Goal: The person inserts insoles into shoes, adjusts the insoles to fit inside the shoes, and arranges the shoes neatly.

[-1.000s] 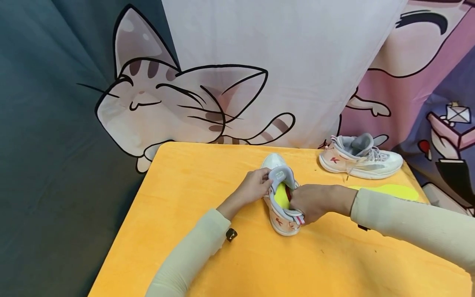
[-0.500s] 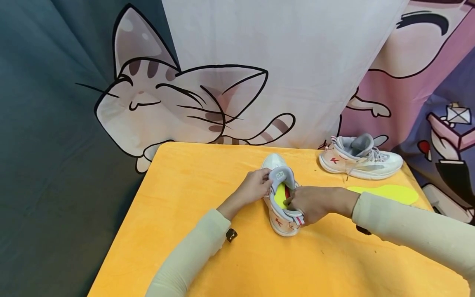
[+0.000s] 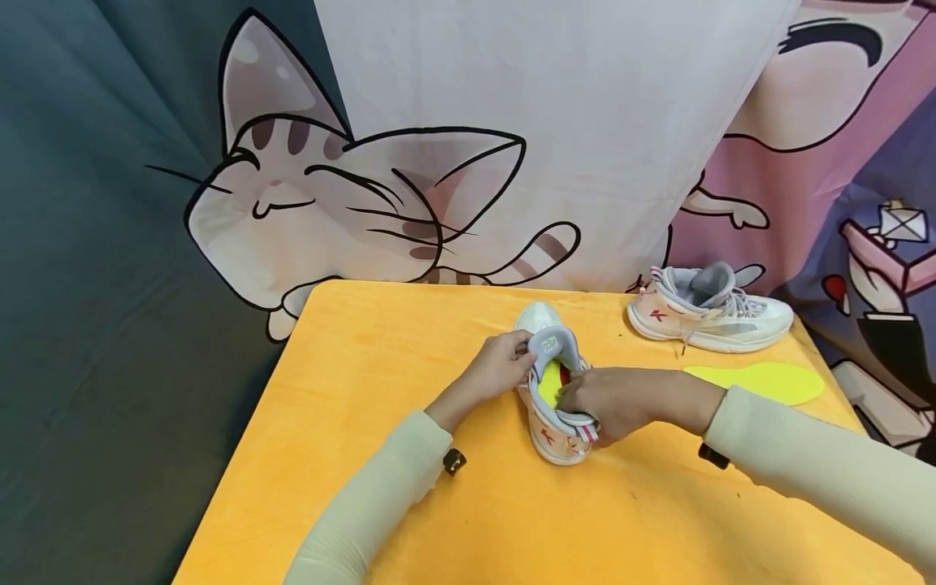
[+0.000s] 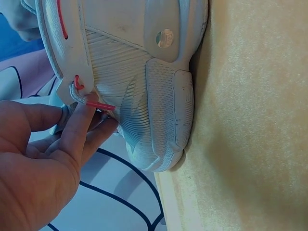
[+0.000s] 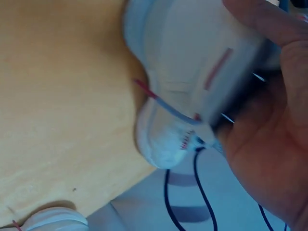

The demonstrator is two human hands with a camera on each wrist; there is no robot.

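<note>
A white sneaker [image 3: 553, 445] with a peach heel stands mid-table, toe pointing away from me. My left hand [image 3: 491, 370] pinches its grey tongue [image 3: 544, 344] between thumb and fingers; the left wrist view shows this hand [image 4: 53, 154] beside the red-tipped lace [image 4: 100, 105]. A yellow insole [image 3: 548, 383] lies inside the shoe, with a red patch [image 3: 565, 375] beside it. My right hand [image 3: 621, 402] reaches over the collar, its fingers going down into the opening. In the right wrist view the thumb [image 5: 267, 21] lies along the shoe's outer side. The fingertips are hidden inside.
A second white sneaker [image 3: 746, 329] stands on its sole at the back right corner, toe to the right. In front of it a loose yellow insole [image 3: 768, 380] lies flat on the orange-covered table [image 3: 380, 357]. A printed cat curtain [image 3: 468, 73] hangs behind.
My right hand has shifted slightly left in the shoe opening, covering more of the insole. The right forearm has swung a little lower, uncovering the loose insole. The left hand keeps its place.
</note>
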